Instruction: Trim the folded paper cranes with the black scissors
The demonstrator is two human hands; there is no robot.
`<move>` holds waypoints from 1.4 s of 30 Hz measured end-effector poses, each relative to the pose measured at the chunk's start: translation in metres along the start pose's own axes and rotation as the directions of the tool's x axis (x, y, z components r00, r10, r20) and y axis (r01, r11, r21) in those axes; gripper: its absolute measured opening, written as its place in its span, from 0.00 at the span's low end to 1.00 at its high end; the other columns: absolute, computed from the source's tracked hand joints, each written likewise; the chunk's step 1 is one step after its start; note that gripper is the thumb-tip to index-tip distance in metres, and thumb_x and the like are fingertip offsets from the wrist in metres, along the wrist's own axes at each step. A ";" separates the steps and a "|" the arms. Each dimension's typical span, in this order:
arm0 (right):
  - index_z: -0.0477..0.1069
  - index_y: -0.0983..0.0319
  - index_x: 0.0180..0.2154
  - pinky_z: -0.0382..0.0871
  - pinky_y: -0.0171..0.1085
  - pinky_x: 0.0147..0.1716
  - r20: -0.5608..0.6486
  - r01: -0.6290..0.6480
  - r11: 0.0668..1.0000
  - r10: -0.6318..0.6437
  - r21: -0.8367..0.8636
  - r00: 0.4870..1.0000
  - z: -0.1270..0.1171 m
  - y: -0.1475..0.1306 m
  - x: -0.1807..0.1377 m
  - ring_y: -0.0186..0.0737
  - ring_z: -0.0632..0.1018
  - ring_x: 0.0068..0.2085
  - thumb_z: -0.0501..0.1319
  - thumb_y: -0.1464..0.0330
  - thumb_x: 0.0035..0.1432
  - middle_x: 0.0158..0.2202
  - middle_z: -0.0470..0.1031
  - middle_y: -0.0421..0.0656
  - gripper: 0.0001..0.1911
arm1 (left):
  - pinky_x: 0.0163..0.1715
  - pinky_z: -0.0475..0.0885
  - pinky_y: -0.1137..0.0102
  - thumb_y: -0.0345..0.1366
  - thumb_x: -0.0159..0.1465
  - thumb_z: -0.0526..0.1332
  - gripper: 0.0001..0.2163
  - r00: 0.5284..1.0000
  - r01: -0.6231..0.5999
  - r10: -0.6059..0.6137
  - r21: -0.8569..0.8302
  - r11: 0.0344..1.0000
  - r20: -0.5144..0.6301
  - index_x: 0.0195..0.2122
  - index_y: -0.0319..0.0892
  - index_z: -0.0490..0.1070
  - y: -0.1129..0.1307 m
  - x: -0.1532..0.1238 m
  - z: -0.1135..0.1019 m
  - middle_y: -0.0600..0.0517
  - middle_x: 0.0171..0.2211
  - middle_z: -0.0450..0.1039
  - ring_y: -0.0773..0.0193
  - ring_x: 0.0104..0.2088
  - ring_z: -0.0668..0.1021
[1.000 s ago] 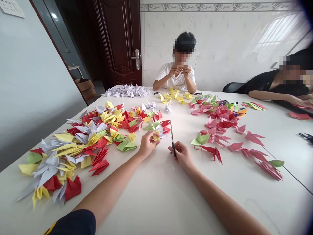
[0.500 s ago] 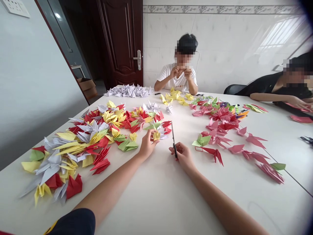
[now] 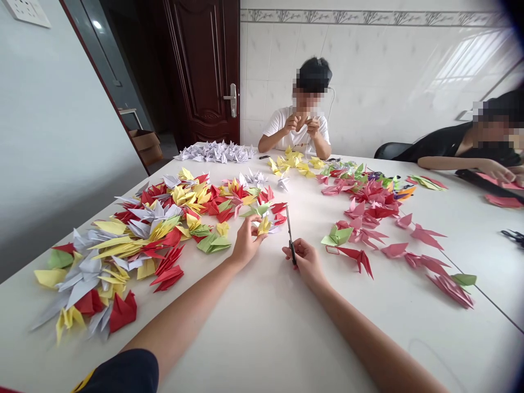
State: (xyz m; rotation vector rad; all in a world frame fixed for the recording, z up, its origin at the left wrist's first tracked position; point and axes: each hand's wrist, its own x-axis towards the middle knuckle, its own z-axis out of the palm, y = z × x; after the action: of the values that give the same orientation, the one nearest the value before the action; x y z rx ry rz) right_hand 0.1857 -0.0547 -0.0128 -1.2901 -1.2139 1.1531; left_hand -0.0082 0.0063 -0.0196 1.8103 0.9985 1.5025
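Note:
My left hand (image 3: 246,243) rests on the white table (image 3: 266,327) with its fingers pinched on a small yellow folded paper piece (image 3: 263,225). A hand's width to the right, my right hand (image 3: 305,257) is closed round the handles of dark scissors (image 3: 290,233), whose blades point away from me toward the far side. The blades stand beside the yellow piece without touching it. A heap of red, yellow, white and green folded paper shapes (image 3: 164,229) spreads out left of my left hand.
Pink and red folded shapes (image 3: 380,218) lie strung out to the right. White ones (image 3: 216,153) and yellow ones (image 3: 292,161) lie at the far end. One person (image 3: 303,125) sits opposite folding, another (image 3: 470,147) at the right. A dark door (image 3: 204,71) stands behind.
My left hand has turned the yellow piece slightly in its fingers. The right hand and scissors have hardly moved. The view has shifted a little.

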 end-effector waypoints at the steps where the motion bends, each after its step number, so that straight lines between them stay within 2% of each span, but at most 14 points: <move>1: 0.63 0.60 0.26 0.61 0.32 0.18 -0.001 0.001 1.000 -0.001 0.000 1.000 0.000 0.000 0.000 0.33 0.66 0.23 0.72 0.52 0.46 0.22 0.69 0.38 0.23 | 0.35 0.75 0.72 0.30 0.60 0.67 0.22 1.000 0.007 -0.007 -0.004 1.000 0.000 0.53 0.46 0.61 0.000 0.000 0.000 0.48 0.48 0.69 0.68 0.33 0.79; 8: 0.64 0.59 0.27 0.61 0.31 0.18 -0.001 -0.001 1.000 0.001 0.001 1.000 -0.001 0.002 0.000 0.34 0.68 0.24 0.72 0.52 0.45 0.22 0.70 0.38 0.23 | 0.34 0.77 0.72 0.34 0.58 0.69 0.20 0.995 0.095 -0.094 -0.019 0.995 0.022 0.49 0.45 0.64 0.003 0.003 -0.001 0.49 0.46 0.70 0.67 0.32 0.80; 15: 0.63 0.59 0.26 0.60 0.31 0.18 0.005 -0.008 1.000 0.008 -0.013 1.000 0.000 0.000 0.000 0.33 0.66 0.24 0.72 0.53 0.46 0.22 0.70 0.38 0.23 | 0.29 0.74 0.74 0.31 0.57 0.68 0.22 0.985 0.172 -0.172 -0.020 0.985 0.006 0.52 0.45 0.65 0.007 0.004 -0.003 0.49 0.46 0.69 0.69 0.29 0.79; 20: 0.63 0.59 0.26 0.60 0.32 0.18 0.004 -0.011 1.000 0.011 -0.017 1.000 0.000 0.001 0.000 0.34 0.66 0.24 0.72 0.53 0.46 0.22 0.70 0.38 0.23 | 0.28 0.73 0.75 0.27 0.56 0.67 0.29 0.978 0.207 -0.207 -0.023 0.978 -0.006 0.58 0.47 0.63 0.007 0.005 -0.004 0.50 0.44 0.70 0.70 0.27 0.77; 25: 0.63 0.59 0.26 0.61 0.32 0.19 0.012 -0.012 1.000 0.012 -0.021 1.000 -0.001 0.002 0.000 0.34 0.67 0.24 0.72 0.52 0.46 0.23 0.70 0.38 0.23 | 0.24 0.70 0.77 0.29 0.55 0.67 0.25 0.973 0.229 -0.229 -0.043 0.972 0.009 0.54 0.46 0.65 0.004 0.005 -0.004 0.50 0.45 0.70 0.71 0.25 0.76; 28: 0.63 0.59 0.27 0.61 0.32 0.19 0.011 -0.011 1.000 0.012 -0.023 1.000 -0.002 0.003 0.001 0.34 0.67 0.24 0.72 0.52 0.46 0.23 0.70 0.38 0.24 | 0.24 0.70 0.77 0.32 0.55 0.68 0.21 0.975 0.220 -0.221 -0.062 0.973 0.000 0.50 0.44 0.66 0.001 0.005 -0.004 0.50 0.44 0.72 0.70 0.25 0.76; 32: 0.63 0.59 0.26 0.61 0.32 0.19 0.016 -0.005 1.000 0.005 -0.026 1.000 -0.001 0.003 0.001 0.35 0.67 0.24 0.71 0.50 0.46 0.23 0.70 0.39 0.24 | 0.29 0.74 0.73 0.36 0.57 0.68 0.12 0.984 0.173 -0.171 -0.058 0.983 0.039 0.40 0.41 0.69 -0.003 0.006 -0.003 0.49 0.39 0.75 0.64 0.31 0.79; 36: 0.63 0.59 0.26 0.61 0.33 0.19 0.013 -0.002 1.000 0.002 -0.030 1.000 -0.001 0.003 0.000 0.36 0.68 0.24 0.71 0.50 0.45 0.23 0.70 0.39 0.24 | 0.36 0.76 0.68 0.39 0.58 0.68 0.12 0.991 0.137 -0.137 -0.058 0.989 0.007 0.40 0.41 0.71 -0.005 0.006 -0.002 0.47 0.38 0.76 0.59 0.36 0.80; 42: 0.62 0.59 0.26 0.61 0.32 0.19 0.015 0.014 0.999 -0.014 -0.030 1.000 -0.001 0.002 0.000 0.34 0.67 0.24 0.71 0.51 0.46 0.22 0.70 0.38 0.23 | 0.37 0.77 0.68 0.39 0.58 0.69 0.13 0.992 0.105 -0.108 -0.038 0.994 -0.066 0.41 0.40 0.72 0.003 0.007 -0.003 0.48 0.38 0.76 0.61 0.37 0.80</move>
State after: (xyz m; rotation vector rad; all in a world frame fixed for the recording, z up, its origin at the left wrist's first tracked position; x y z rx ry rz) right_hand 0.1863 -0.0551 -0.0149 -1.2954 -1.2534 1.1407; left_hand -0.0101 0.0099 -0.0128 1.6652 1.0775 1.5151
